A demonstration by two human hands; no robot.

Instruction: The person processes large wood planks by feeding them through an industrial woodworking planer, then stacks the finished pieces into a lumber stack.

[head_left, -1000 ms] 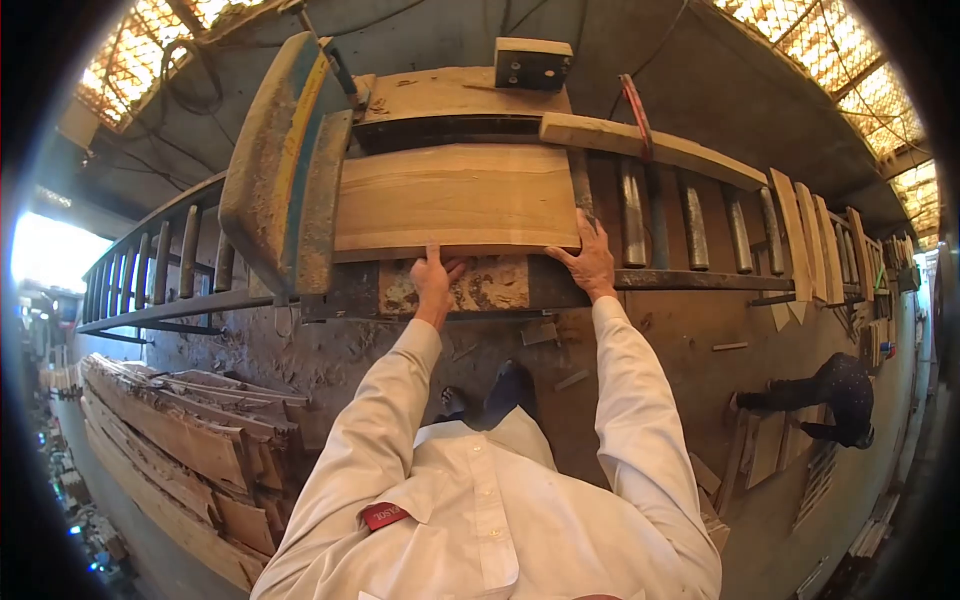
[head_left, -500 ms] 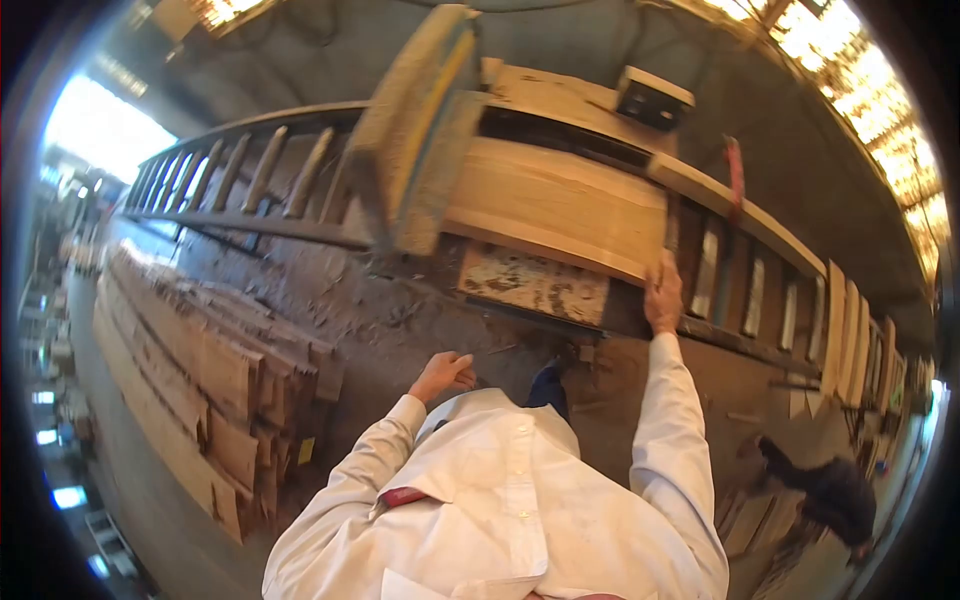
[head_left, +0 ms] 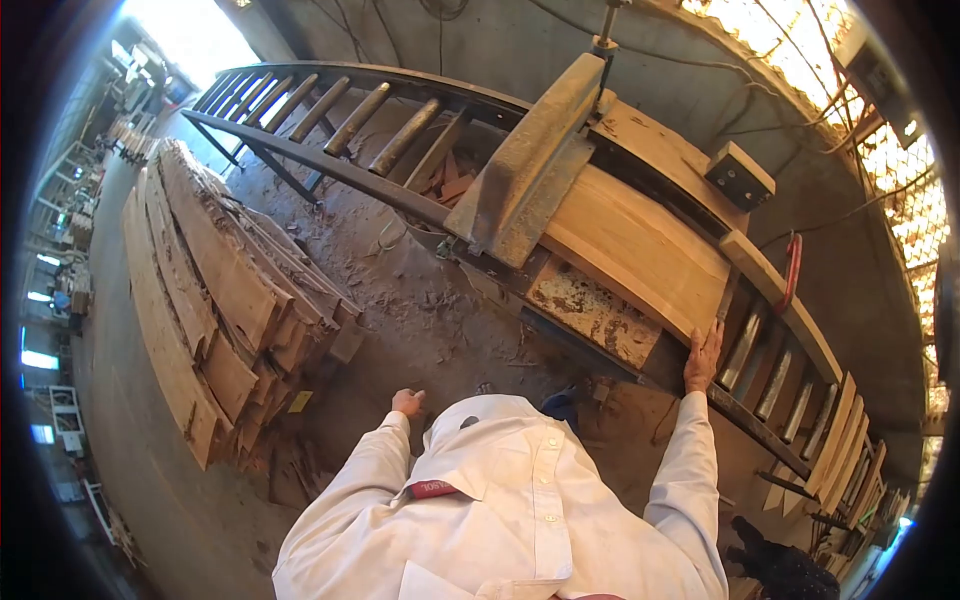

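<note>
The right hand [head_left: 703, 356] lies open against the right end of the plank [head_left: 640, 245] on the roller frame [head_left: 352, 118]. The left hand [head_left: 407, 401] hangs loosely curled, empty, above the floor [head_left: 430, 325].

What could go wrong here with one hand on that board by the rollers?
The right hand rests at the end of the board beside the rollers; fingers might get pinched if it slides. Loose scraps on the floor could trip you.
</note>
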